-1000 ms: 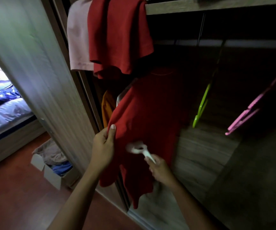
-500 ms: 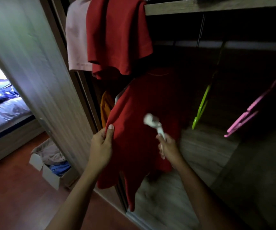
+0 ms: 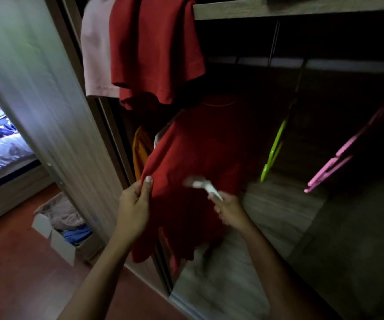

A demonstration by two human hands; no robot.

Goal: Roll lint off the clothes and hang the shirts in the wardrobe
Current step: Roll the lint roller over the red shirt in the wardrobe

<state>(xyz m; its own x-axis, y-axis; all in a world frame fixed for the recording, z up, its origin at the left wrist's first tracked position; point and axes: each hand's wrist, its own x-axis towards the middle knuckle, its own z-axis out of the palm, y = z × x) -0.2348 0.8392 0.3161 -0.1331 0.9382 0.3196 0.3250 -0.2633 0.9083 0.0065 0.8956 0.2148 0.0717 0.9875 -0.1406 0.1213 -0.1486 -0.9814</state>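
head view | left hand (image 3: 134, 205) fingers pinching the hanging red shirt (image 3: 195, 162) hem taut at 7 o'clock | right hand (image 3: 230, 210) closed around white lint roller (image 3: 201, 184), rolling at centre | shirts draped on the shelf (image 3: 278, 6) at 12 o'clock likely waiting | green hanger (image 3: 275, 148) hanging empty at 3 o'clock

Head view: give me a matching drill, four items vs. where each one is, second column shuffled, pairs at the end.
Items:
1. lint roller
2. green hanger
3. cardboard box
4. pale pink shirt

Places:
A. on the floor by the wardrobe door
B. draped over the door's top edge, beside a red shirt
C. in the right hand, against the hanging red shirt
D. hanging empty in the wardrobe

Pairs: 1-C, 2-D, 3-A, 4-B
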